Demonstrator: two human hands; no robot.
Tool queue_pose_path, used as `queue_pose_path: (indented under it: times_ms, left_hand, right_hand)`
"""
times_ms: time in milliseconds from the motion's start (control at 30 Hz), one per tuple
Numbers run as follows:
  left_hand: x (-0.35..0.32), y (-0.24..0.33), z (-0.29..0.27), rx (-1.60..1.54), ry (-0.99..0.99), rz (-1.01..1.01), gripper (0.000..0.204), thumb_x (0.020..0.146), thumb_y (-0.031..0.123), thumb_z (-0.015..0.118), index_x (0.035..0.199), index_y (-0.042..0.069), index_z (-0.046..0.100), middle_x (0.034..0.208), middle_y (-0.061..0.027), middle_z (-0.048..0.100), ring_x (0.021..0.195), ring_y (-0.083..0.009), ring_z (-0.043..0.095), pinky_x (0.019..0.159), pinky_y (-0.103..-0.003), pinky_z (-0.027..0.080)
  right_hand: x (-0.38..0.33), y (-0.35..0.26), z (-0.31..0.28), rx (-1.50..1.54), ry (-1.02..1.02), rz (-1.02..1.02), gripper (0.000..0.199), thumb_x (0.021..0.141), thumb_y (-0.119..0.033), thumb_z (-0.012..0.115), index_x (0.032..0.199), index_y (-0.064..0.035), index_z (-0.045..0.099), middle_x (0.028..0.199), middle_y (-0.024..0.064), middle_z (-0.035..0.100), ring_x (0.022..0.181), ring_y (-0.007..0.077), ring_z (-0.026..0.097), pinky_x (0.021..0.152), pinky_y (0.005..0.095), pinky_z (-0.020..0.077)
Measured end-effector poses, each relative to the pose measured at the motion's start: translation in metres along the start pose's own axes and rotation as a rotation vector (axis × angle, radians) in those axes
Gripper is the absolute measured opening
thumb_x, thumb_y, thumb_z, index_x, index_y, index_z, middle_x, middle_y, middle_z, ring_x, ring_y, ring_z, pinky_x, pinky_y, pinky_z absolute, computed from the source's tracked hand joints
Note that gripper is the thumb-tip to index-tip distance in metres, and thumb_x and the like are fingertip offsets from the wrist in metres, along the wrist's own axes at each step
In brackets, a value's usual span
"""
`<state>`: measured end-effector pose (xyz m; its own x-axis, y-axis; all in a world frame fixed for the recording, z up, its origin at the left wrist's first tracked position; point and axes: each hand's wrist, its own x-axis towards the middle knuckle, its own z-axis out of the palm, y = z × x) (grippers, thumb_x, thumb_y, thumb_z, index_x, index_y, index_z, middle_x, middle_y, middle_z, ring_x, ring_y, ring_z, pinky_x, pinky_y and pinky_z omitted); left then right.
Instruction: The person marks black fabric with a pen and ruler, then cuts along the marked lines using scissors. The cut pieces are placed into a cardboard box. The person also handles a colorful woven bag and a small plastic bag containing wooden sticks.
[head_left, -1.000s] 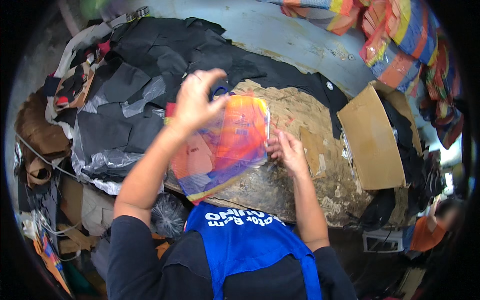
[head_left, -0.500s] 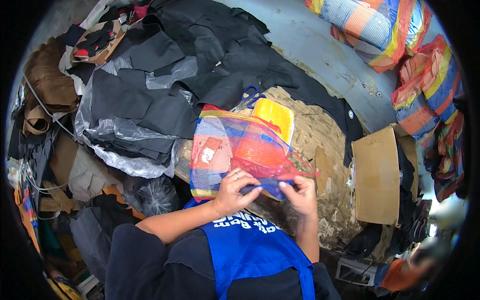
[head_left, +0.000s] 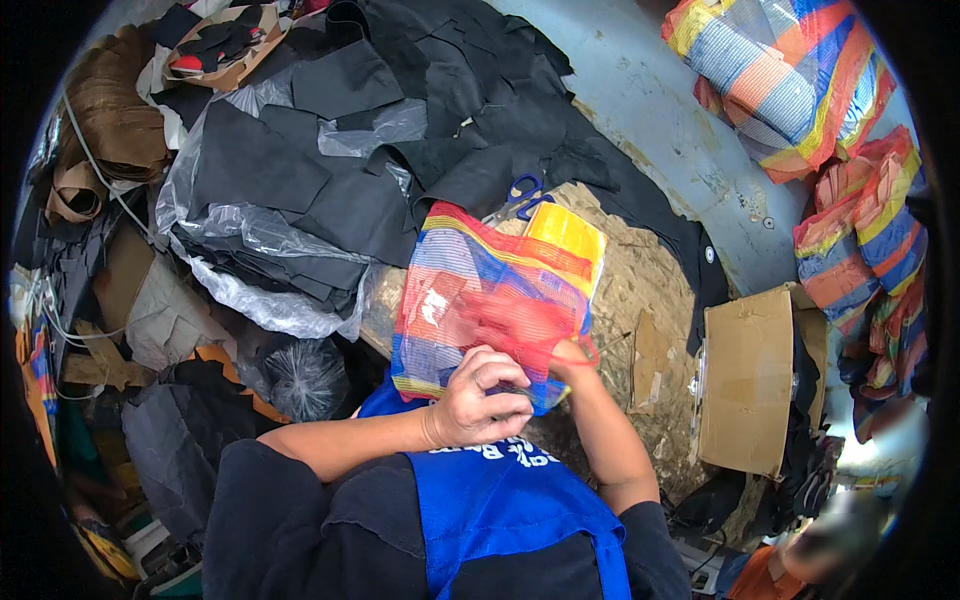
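Note:
A striped mesh bag (head_left: 425,330) in red, blue, orange and yellow lies before me. My left hand (head_left: 485,393) is closed around its near edge. Into the bag's mouth reaches my right hand (head_left: 568,362); its fingers are behind the red mesh and smeared by motion, so their state is hidden. Some reddish contents blur inside the bag, too unclear to name. Against the bag's far side rests a yellow packet (head_left: 568,232), partly covered by the mesh. Blue-handled scissors (head_left: 526,190) lie just beyond it.
Black sheet pieces (head_left: 350,80) pile up across the far left, some in clear plastic (head_left: 270,312). To the right, a cardboard box (head_left: 748,385) stands by the worn board (head_left: 650,270). Stuffed striped mesh bags (head_left: 780,85) lie at the far right.
My right hand has gone from pinching the bag's near edge to inside its mouth. My left hand keeps the edge. The view has shifted slightly, and the bag's contents are now blurred.

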<state>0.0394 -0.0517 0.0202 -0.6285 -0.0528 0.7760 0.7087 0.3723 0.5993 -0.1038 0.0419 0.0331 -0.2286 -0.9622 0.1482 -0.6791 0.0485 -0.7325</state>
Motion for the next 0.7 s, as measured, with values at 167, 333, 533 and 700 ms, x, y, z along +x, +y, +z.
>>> queue_pose_path:
  times_ms: [167, 333, 533, 700]
  left_hand:
    - [0.0, -0.002, -0.004, -0.012, -0.075, 0.02, 0.022, 0.061, 0.011, 0.076, 0.081, 0.012, 0.065, 0.096, -0.0052, 0.057, 0.09, -0.0251, 0.056, 0.076, -0.04, 0.044]
    - [-0.002, -0.004, -0.02, 0.032, -0.031, -0.022, 0.029, 0.062, 0.014, 0.078, 0.088, 0.011, 0.065, 0.1, -0.0072, 0.058, 0.091, -0.0269, 0.057, 0.078, -0.04, 0.045]
    - [-0.014, -0.03, -0.068, 0.251, -0.107, -0.072, 0.05, 0.064, 0.019, 0.079, 0.107, 0.008, 0.057, 0.106, -0.0109, 0.057, 0.101, -0.0296, 0.055, 0.086, -0.043, 0.043]
    - [-0.033, -0.05, -0.084, 0.449, -0.209, -0.138, 0.085, 0.06, 0.024, 0.084, 0.127, 0.001, 0.038, 0.123, -0.0205, 0.046, 0.113, -0.0376, 0.047, 0.097, -0.048, 0.037]
  right_hand:
    - [0.035, 0.004, 0.016, -0.161, -0.126, 0.293, 0.049, 0.081, -0.009, 0.058, 0.129, -0.0038, 0.049, 0.118, 0.02, 0.058, 0.105, 0.034, 0.059, 0.09, 0.0379, 0.0462]
    - [0.046, 0.012, 0.01, -0.088, -0.127, 0.24, 0.051, 0.075, -0.011, 0.063, 0.124, -0.0051, 0.053, 0.107, 0.0201, 0.063, 0.096, 0.0355, 0.061, 0.084, 0.0407, 0.0479]
    - [0.033, 0.023, -0.003, 0.152, -0.003, 0.363, 0.058, 0.056, -0.023, 0.08, 0.11, -0.0079, 0.064, 0.102, 0.0147, 0.066, 0.093, 0.0298, 0.062, 0.083, 0.037, 0.0482]
    - [0.023, 0.017, 0.0, 0.182, -0.008, 0.425, 0.055, 0.063, -0.014, 0.08, 0.112, -0.0025, 0.061, 0.104, 0.0107, 0.064, 0.1, 0.0194, 0.059, 0.089, 0.0321, 0.0455]
